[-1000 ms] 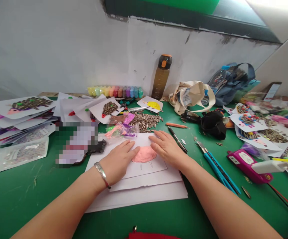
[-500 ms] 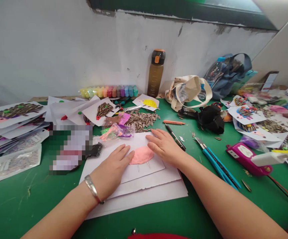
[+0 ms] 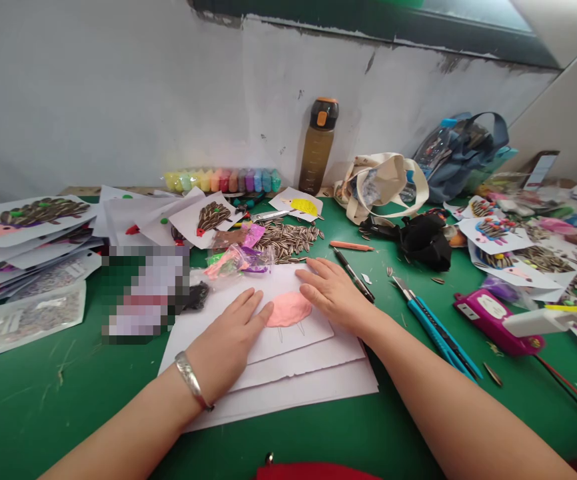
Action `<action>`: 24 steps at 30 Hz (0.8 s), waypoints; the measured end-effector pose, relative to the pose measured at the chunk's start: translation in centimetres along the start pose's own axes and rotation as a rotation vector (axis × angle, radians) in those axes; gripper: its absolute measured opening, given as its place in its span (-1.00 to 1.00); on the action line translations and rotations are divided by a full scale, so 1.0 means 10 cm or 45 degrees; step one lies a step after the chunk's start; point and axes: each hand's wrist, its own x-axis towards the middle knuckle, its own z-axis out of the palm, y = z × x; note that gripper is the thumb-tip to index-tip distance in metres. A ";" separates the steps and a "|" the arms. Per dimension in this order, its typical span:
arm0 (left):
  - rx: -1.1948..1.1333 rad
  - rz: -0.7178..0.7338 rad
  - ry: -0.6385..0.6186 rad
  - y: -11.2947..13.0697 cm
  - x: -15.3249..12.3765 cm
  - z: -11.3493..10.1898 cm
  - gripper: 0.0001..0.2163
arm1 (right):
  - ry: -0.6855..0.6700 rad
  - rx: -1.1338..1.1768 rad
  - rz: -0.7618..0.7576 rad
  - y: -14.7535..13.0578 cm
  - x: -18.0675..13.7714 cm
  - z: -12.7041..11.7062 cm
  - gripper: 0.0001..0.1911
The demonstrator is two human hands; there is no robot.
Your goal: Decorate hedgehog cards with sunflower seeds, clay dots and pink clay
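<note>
A flattened oval of pink modelling clay [image 3: 288, 311] lies on a white sheet of paper [image 3: 313, 335], with thin drawn legs below it. My left hand [image 3: 233, 331] rests flat on the paper to the left, its thumb touching or very near the clay's edge. On the other side, my right hand [image 3: 332, 293] is spread over the sheet, thumb beside the clay's upper right edge. Both hands hold nothing. More white sheets [image 3: 328, 393] lie underneath. Beyond my fingertips are clay packets in plastic [image 3: 238, 260] and a pile of sunflower seeds [image 3: 288, 239].
A black pen [image 3: 354, 275], an orange pencil [image 3: 351, 246] and a blue utility knife [image 3: 436, 330] lie to the right. Further right is a magenta device [image 3: 493, 320] with wires. Finished seed pictures [image 3: 43, 217] are stacked left. A bottle [image 3: 318, 147] stands by the wall.
The view has shifted slightly, so everything appears a little further right. Both hands keep nearly the same place and pose around the pink clay.
</note>
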 end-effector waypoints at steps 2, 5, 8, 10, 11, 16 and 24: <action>0.021 0.010 -0.024 0.01 0.01 -0.01 -0.42 | 0.007 0.004 -0.005 -0.01 0.00 -0.01 -0.49; -0.008 -0.002 0.018 0.03 0.01 0.00 -0.41 | 0.009 0.004 -0.004 -0.02 0.00 -0.02 -0.49; -0.049 -0.029 0.063 0.04 0.00 0.02 -0.31 | 0.005 0.004 0.003 -0.03 -0.01 -0.02 -0.48; -0.030 -0.035 0.051 0.06 0.01 0.02 -0.29 | 0.004 -0.006 0.000 -0.02 -0.01 -0.02 -0.48; -0.008 -0.034 0.042 0.06 0.02 0.03 -0.30 | 0.006 -0.013 -0.005 -0.02 -0.01 -0.02 -0.48; 0.074 -0.037 0.068 0.11 0.05 0.03 -0.36 | 0.010 -0.029 -0.021 -0.01 0.00 -0.01 -0.47; 0.166 -0.052 -0.042 0.22 0.10 -0.05 -0.33 | 0.008 -0.041 -0.014 -0.01 0.00 -0.01 -0.44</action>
